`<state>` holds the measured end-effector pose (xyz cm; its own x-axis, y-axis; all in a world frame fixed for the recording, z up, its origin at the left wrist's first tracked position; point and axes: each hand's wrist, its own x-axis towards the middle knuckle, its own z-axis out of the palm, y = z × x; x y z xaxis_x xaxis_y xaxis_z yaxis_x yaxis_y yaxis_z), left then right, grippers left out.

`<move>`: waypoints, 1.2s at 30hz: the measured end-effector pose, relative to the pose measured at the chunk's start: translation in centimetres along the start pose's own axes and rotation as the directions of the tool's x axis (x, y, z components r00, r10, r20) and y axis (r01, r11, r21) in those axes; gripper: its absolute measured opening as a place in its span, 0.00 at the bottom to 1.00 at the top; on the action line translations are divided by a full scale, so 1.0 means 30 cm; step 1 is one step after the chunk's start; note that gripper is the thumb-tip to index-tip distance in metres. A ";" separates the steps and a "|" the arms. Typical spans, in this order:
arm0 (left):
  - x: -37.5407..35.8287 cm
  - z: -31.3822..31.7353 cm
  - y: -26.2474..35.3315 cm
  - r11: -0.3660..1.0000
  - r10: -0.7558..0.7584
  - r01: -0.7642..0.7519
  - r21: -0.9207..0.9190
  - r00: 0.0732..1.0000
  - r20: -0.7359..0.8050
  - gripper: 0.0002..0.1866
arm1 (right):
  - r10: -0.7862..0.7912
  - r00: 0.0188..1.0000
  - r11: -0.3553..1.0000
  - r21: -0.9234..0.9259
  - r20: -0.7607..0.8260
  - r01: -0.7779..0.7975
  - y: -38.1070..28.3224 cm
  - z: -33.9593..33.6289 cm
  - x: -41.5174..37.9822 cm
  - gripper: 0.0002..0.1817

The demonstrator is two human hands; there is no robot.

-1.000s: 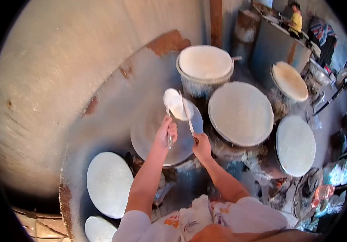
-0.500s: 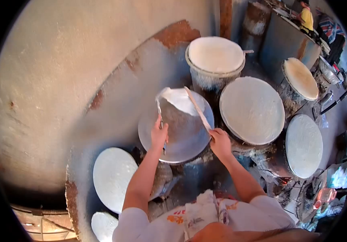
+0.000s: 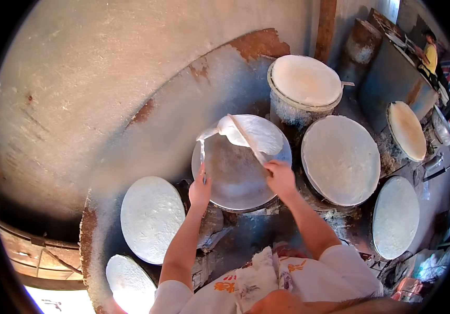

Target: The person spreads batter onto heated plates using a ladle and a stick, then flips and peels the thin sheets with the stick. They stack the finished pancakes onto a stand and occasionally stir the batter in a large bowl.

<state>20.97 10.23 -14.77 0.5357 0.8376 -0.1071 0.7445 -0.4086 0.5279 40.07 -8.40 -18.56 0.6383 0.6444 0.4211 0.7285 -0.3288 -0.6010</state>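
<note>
A round griddle (image 3: 225, 172) lies in front of me, with wet white batter (image 3: 264, 136) spread over its far right part and bare dark metal nearer me. My left hand (image 3: 200, 191) is closed round the handle of a batter-coated ladle (image 3: 207, 134), whose bowl hangs over the griddle's far left edge. In my right hand (image 3: 281, 178) is a long flat wooden spreader (image 3: 247, 137), its blade slanting up and left along the batter's edge. Both hands are above the griddle's near half.
White-covered round griddles stand on both sides: one (image 3: 152, 220) at left, one (image 3: 341, 160) at right, others beyond. A pale round top (image 3: 306, 81) sits on a drum behind. A curved, rust-edged metal wall (image 3: 178, 104) rises at left. Another person (image 3: 430, 56) is at far right.
The white batter reaches further right across the griddle. The spreader's tip has shifted left, close to the ladle. My view has turned a little, so the surroundings sit further right.
</note>
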 end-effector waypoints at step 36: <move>-0.590 0.172 0.373 0.694 -0.592 0.523 -0.495 0.806 0.021 0.31 | -0.578 0.727 0.803 0.419 0.372 0.424 0.353 -0.034 0.593 0.13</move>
<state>21.88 -11.04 -11.31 -0.0003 0.9090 -0.4167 0.5993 0.3338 0.7277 59.39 -1.11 -16.73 -0.0492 0.9149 0.4008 0.7508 0.2985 -0.5892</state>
